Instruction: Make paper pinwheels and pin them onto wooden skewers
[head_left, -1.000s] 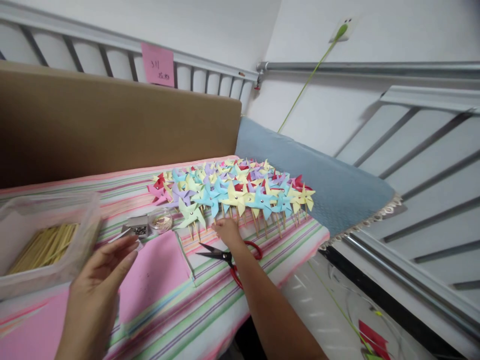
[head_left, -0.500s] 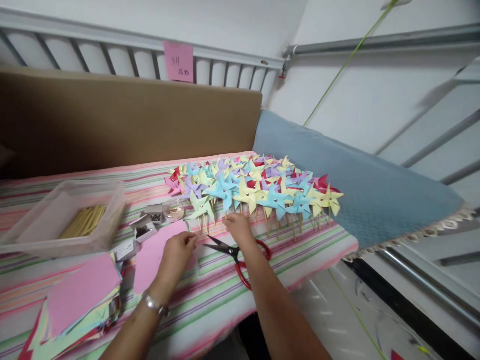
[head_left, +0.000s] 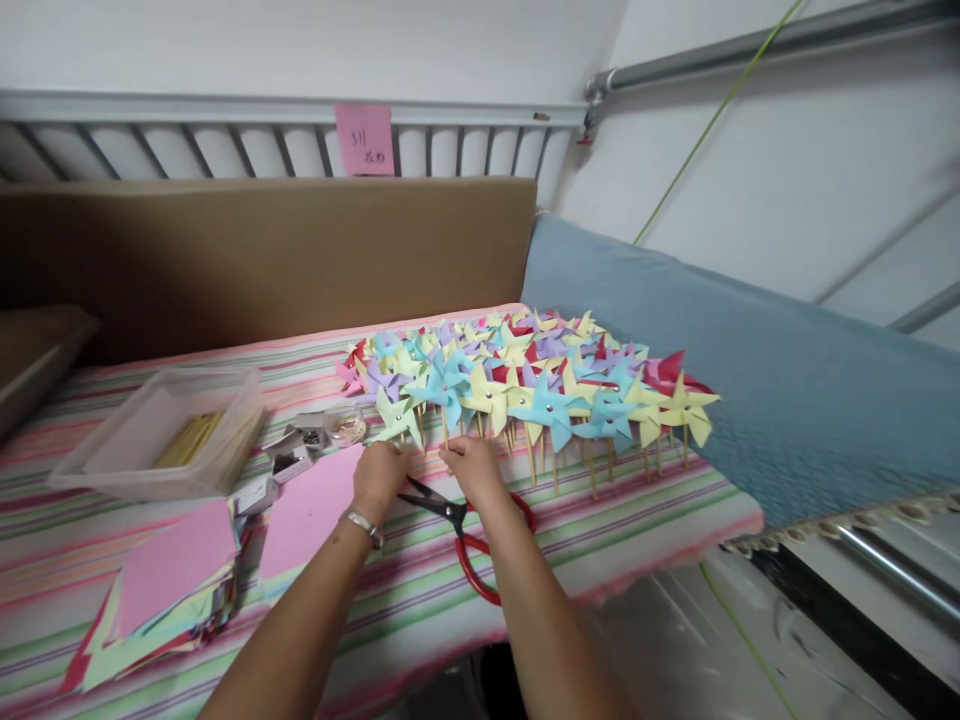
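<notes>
My left hand (head_left: 381, 474) is closed just below a pale green paper pinwheel (head_left: 398, 417). What its fingertips pinch, if anything, is hidden. The fingers of my right hand (head_left: 472, 466) are closed at the lower end of the wooden stick of a light blue pinwheel (head_left: 440, 391). Below and between the hands lie open scissors (head_left: 457, 514) with red handles, partly covered by my right forearm. Pink paper (head_left: 309, 517) lies left of my left wrist. Several rows of coloured pinwheels (head_left: 551, 408) on sticks spread out beyond both hands.
A clear plastic box (head_left: 97, 458) with wooden sticks (head_left: 190, 440) stands at the left. Small boxes of metal fasteners (head_left: 288, 464) and a round clear container (head_left: 346, 427) sit nearby. A paper stack (head_left: 176, 570) lies in front. Cardboard (head_left: 285, 260) and a blue padded cloth (head_left: 675, 320) border the striped cloth.
My left hand has moved right, off the pink paper and closer to my right hand, now covering the scissor tips. My right hand stays by the blue pinwheel's stick. The view has shifted slightly.
</notes>
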